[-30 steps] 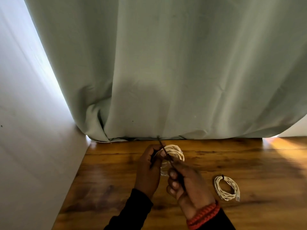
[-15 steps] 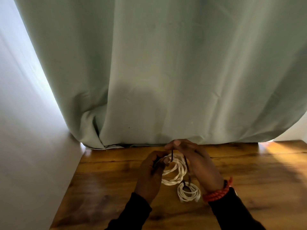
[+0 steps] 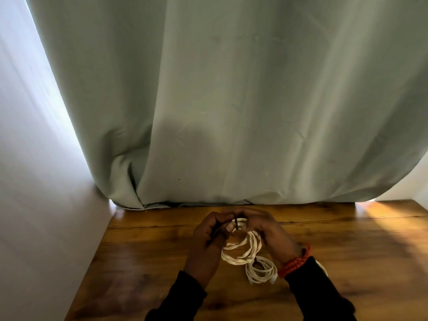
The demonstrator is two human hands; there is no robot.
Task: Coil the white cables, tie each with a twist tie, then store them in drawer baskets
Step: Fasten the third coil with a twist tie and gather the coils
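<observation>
twist tie (image 3: 235,224) mostly hidden by fingers (image 3: 234,213), second coil (image 3: 259,271) partly behind wrist (right)

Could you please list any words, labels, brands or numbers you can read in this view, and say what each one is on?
None: no readable text shows anywhere. The curtain, wooden table, both coiled white cables and the red bracelet are all unmarked.

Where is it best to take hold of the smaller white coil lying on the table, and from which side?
Judging by its pose, pinch the smaller coil from above at its far end, beside the dark tie: there the loops are gathered. It lies flat on the table, so a side grip looks harder.
</observation>
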